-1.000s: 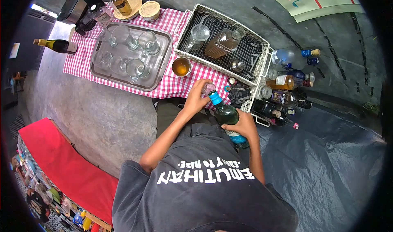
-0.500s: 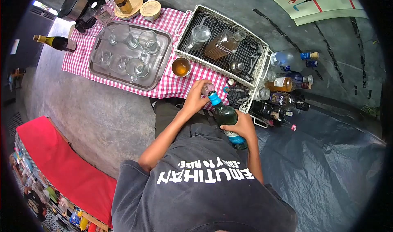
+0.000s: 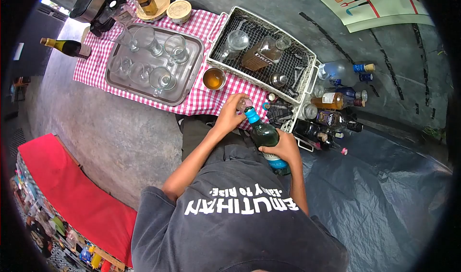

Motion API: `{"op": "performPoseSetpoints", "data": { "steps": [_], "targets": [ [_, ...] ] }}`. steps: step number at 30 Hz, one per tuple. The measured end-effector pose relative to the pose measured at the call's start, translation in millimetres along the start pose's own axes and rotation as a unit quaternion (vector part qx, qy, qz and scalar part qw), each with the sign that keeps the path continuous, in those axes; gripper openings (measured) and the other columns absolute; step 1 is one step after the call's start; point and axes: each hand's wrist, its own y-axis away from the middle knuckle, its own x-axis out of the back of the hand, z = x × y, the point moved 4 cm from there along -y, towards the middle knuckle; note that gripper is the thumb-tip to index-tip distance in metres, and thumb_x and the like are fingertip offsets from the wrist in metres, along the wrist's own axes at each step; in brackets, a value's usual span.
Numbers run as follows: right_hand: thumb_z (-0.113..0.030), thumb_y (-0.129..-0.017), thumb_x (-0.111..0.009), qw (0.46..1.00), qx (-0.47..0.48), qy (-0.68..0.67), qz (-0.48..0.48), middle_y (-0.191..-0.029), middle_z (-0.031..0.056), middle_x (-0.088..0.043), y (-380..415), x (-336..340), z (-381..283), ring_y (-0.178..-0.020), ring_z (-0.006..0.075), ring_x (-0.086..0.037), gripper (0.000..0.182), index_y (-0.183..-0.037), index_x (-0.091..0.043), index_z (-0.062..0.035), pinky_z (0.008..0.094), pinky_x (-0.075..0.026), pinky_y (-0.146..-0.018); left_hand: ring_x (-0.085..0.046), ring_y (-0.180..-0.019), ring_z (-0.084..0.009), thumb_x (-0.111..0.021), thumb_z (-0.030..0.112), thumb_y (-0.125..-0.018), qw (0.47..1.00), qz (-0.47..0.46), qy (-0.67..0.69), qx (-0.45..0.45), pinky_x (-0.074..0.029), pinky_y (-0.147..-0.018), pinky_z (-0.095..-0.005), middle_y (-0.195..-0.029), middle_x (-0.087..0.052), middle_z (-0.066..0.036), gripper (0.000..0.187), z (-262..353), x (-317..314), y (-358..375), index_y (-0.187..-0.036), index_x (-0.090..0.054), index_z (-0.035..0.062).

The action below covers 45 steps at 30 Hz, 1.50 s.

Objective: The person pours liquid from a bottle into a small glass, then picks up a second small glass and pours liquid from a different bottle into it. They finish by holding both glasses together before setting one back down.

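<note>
My right hand is wrapped round the body of a green glass bottle with a blue neck band and a blue label. The bottle is tilted, its neck toward the table. In my left hand is a small clear glass, held at the bottle's mouth over the edge of the checkered cloth. Whether liquid is flowing is too small to tell. A metal cup of amber liquid stands just beyond my left hand.
A metal tray holds several glass mugs. A white wire basket holds a glass, a brown-filled jug and a shaker. Several bottles stand at the right. A coffee machine is at the back left, a red cloth at lower left.
The view has shifted very slightly. Both hands, the bottle and the small glass keep the same positions.
</note>
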Motion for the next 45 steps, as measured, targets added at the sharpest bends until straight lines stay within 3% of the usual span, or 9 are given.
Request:
{"op": "performPoseSetpoints", "data": {
  "steps": [18, 20, 21, 27, 30, 32, 33, 38, 45],
  "targets": [
    [-0.038, -0.055, -0.09, 1.0, -0.001, -0.01, 0.017, -0.081, 0.0166, -0.071, 4.1, 6.0, -6.4, -0.075, 0.0297, -0.072, 0.059, -0.096, -0.067, -0.0011, 0.0383, -0.054, -0.07, -0.064, -0.102, -0.022, -0.072, 0.0, -0.071, 0.999, -0.014, 0.028, 0.027, -0.051, -0.085, -0.0332, -0.114, -0.063, -0.011, 0.057, 2.6, 2.8, -2.3, -0.125, -0.056, 0.0039],
    [-0.035, -0.055, -0.09, 1.0, -0.013, -0.012, 0.005, -0.089, 0.0145, -0.073, 5.5, 7.4, -7.6, -0.08, 0.0237, -0.073, 0.066, -0.108, -0.067, -0.0018, 0.0342, -0.054, -0.075, -0.065, -0.104, -0.0299, -0.073, 0.007, -0.072, 0.999, -0.019, 0.038, 0.025, -0.052, -0.087, -0.0368, -0.115, -0.063, -0.017, 0.055, 8.5, 4.7, -3.1, -0.123, -0.057, 0.0025],
    [-0.035, -0.055, -0.09, 1.0, -0.01, -0.014, 0.005, -0.089, 0.0145, -0.073, 5.9, 7.7, -8.8, -0.08, 0.0237, -0.073, 0.066, -0.108, -0.067, -0.0018, 0.0342, -0.054, -0.075, -0.065, -0.104, -0.028, -0.074, 0.008, -0.072, 0.999, -0.014, 0.037, 0.028, -0.052, -0.086, -0.0357, -0.115, -0.064, -0.017, 0.056, 13.0, 6.3, -2.7, -0.124, -0.056, 0.0027],
    [-0.029, -0.056, -0.091, 0.997, 0.031, -0.042, 0.05, -0.09, 0.014, -0.074, 7.1, 12.1, -15.8, -0.08, 0.0211, -0.073, 0.063, -0.107, -0.067, -0.0008, 0.0338, -0.055, -0.075, -0.066, -0.101, -0.0237, -0.074, 0.009, -0.073, 0.999, 0.0, 0.046, 0.011, -0.052, -0.085, -0.0341, -0.111, -0.066, -0.014, 0.055, 27.2, 15.7, -1.3, -0.124, -0.056, 0.0028],
    [-0.035, -0.058, -0.09, 0.988, 0.088, -0.08, 0.094, -0.084, 0.0157, -0.072, 5.3, 18.5, -21.2, -0.078, 0.0272, -0.073, 0.058, -0.098, -0.066, -0.0011, 0.0369, -0.055, -0.071, -0.066, -0.101, -0.0212, -0.075, 0.009, -0.074, 0.998, 0.01, 0.058, 0.005, -0.053, -0.084, -0.0333, -0.11, -0.066, -0.013, 0.054, 34.3, 22.1, -2.4, -0.123, -0.056, 0.002],
    [-0.032, -0.058, -0.09, 0.982, 0.113, -0.111, 0.099, -0.087, 0.0159, -0.073, 3.7, 26.3, -27.5, -0.08, 0.0249, -0.073, 0.058, -0.1, -0.065, 0.0004, 0.0359, -0.055, -0.073, -0.066, -0.1, -0.021, -0.076, 0.011, -0.075, 0.999, 0.03, 0.041, 0.008, -0.053, -0.083, -0.0326, -0.109, -0.067, -0.013, 0.053, 40.3, 28.4, -0.4, -0.123, -0.056, 0.0019],
    [-0.028, -0.058, -0.09, 0.981, 0.11, -0.121, 0.102, -0.088, 0.0143, -0.073, 2.2, 28.0, -27.5, -0.08, 0.0225, -0.072, 0.057, -0.1, -0.065, 0.001, 0.035, -0.054, -0.075, -0.063, -0.102, -0.0133, -0.078, 0.011, -0.079, 0.999, 0.026, 0.033, 0.017, -0.052, -0.087, -0.0283, -0.11, -0.065, -0.006, 0.052, 38.3, 30.9, 0.2, -0.124, -0.055, 0.0036],
    [-0.027, -0.059, -0.09, 0.963, 0.167, -0.176, 0.12, -0.09, 0.0117, -0.073, -18.7, 35.6, -32.2, -0.083, 0.0206, -0.072, 0.057, -0.103, -0.066, -0.0002, 0.0342, -0.054, -0.079, -0.062, -0.101, -0.0126, -0.078, 0.008, -0.079, 0.997, 0.056, 0.045, 0.015, -0.051, -0.088, -0.0283, -0.11, -0.064, -0.006, 0.051, 40.2, 43.2, 3.3, -0.124, -0.055, 0.0025],
    [-0.021, -0.06, -0.091, 0.929, 0.214, -0.271, 0.129, -0.103, 0.0107, -0.072, -71.0, 23.8, -18.7, -0.095, 0.0181, -0.069, 0.061, -0.11, -0.065, -0.0006, 0.0351, -0.052, -0.089, -0.065, -0.093, -0.0123, -0.079, 0.012, -0.079, 0.991, 0.128, 0.032, 0.011, -0.055, -0.077, -0.0265, -0.105, -0.066, -0.008, 0.05, 47.6, 58.3, 8.7, -0.123, -0.056, 0.002]
  ]
}}
